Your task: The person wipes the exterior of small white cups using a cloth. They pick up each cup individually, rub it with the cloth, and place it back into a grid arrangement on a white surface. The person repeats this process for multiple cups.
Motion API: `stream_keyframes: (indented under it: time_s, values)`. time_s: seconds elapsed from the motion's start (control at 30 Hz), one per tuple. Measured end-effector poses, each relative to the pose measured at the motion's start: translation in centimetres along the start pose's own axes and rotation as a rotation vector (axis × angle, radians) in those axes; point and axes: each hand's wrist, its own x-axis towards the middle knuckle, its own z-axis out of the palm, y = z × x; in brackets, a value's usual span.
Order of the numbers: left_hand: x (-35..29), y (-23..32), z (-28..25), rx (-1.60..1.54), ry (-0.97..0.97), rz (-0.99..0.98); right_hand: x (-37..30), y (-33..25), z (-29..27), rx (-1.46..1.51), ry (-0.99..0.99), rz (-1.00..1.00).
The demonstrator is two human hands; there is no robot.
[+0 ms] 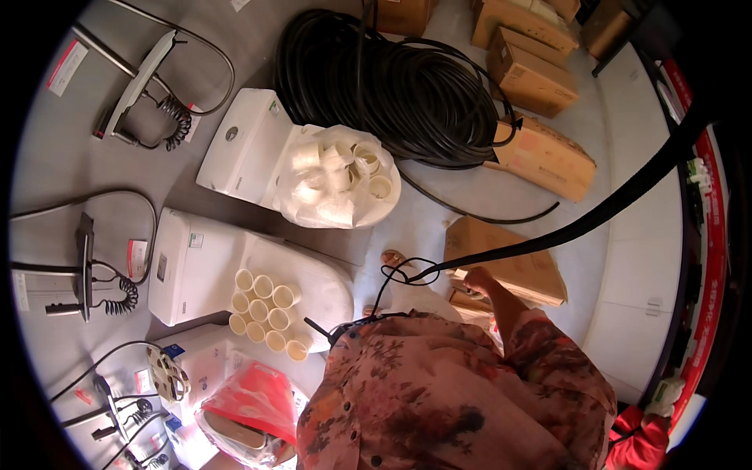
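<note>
My right hand (478, 280) reaches down at the edge of a brown cardboard box (509, 254). Its fingers look curled, and what they hold is too small to make out. My left hand does not show; the front of a patterned shirt (423, 392) fills the lower middle. To the left, several cream cup-like cylinders (279, 319) stand in rows on the closed lid of a white toilet (211, 258). A clear plastic bag (329, 184) of similar cylinders lies on a second white toilet (247, 137) farther off.
A large coil of black hose (392, 94) lies on the floor beyond. Several cardboard boxes (536, 74) stand at the far right, before white cabinets (638, 251). A black strap (580, 215) crosses the view. Handheld sprayers on hoses (84, 266) hang along the left wall.
</note>
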Motion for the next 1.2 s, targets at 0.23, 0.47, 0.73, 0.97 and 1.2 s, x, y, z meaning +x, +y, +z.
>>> stream_keyframes:
  time_s: [0.23, 0.47, 0.73, 0.97, 1.2]
  values:
    - [0.2, -5.4, 0.0, -0.247, 0.025, -0.02, 0.5, 9.3, 7.2, 0.012, 0.311, -0.3]
    - [-2.8, -10.0, 1.4, -1.22, -0.075, -0.286, -8.0, -2.4, 5.7, 0.957, -0.068, 0.189]
    - [-6.6, -13.2, 7.5, -1.005, -0.045, -0.265, -5.1, -5.0, 1.2, 1.189, -0.208, 0.083]
    - [-9.7, -9.5, 9.1, -1.551, 0.083, -0.496, 1.0, -14.6, -3.2, 1.064, -0.287, 0.002]
    - [-14.5, -6.9, 10.0, -1.549, 0.167, -0.548, 7.5, -27.3, 0.7, 0.163, -0.074, -0.403]
